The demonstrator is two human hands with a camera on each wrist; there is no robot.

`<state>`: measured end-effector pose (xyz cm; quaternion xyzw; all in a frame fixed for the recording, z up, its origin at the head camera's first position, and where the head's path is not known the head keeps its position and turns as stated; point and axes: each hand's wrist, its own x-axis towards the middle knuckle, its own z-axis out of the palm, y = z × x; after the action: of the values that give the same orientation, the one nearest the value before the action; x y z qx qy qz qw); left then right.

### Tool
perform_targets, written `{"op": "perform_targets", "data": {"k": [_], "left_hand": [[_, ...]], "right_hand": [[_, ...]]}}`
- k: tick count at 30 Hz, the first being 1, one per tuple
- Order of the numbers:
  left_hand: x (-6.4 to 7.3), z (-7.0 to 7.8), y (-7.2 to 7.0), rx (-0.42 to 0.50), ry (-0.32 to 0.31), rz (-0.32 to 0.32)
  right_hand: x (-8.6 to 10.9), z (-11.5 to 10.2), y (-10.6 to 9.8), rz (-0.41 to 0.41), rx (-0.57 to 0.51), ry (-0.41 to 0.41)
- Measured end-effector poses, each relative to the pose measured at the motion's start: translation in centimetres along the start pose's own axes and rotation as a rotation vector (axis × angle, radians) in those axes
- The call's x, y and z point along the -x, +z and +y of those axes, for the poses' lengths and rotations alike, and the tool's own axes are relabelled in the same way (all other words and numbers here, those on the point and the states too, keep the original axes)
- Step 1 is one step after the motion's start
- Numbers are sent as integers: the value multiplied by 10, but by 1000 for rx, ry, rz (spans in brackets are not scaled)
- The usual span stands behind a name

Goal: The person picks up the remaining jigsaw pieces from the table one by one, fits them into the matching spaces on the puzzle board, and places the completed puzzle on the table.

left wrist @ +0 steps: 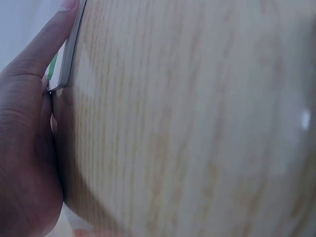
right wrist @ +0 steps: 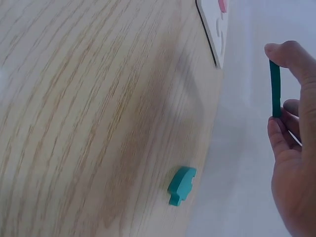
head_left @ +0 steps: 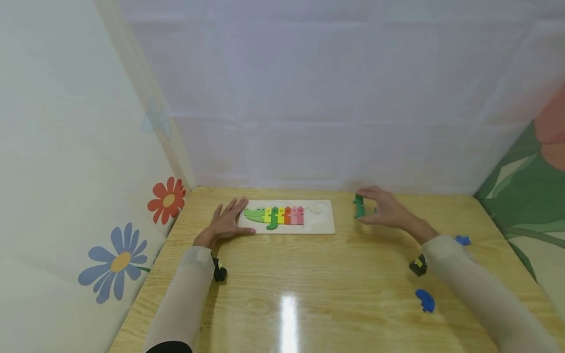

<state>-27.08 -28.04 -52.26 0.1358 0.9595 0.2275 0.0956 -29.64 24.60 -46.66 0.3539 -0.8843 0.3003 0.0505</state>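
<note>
Right hand [head_left: 386, 208] pinches 1 green piece [head_left: 359, 206]; left hand [head_left: 225, 224], fingers spread, touches board [head_left: 324, 221] at left end. Looks like placing step; next likely needs aligning piece over bare right end.

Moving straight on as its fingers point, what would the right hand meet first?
Probably the puzzle board, at its right end; depth is unclear, so the right hand might pass above or behind.
</note>
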Motion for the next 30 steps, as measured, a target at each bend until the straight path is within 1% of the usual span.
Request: {"op": "perform_targets", "data": {"k": [7, 12, 22, 30], "left_hand": [[1, 0, -1, -1, 3, 10], [1, -2, -1, -1, 8, 10], [2, 1, -2, 6, 11, 8], [3, 1, -2, 4, 17, 8]], "right_hand": [[-8, -7, 6, -12, -24, -10], [-12, -8, 14, -24, -36, -13], [-23, -15, 26, -36, -26, -62], [-32, -24, 35, -61, -41, -53]]}}
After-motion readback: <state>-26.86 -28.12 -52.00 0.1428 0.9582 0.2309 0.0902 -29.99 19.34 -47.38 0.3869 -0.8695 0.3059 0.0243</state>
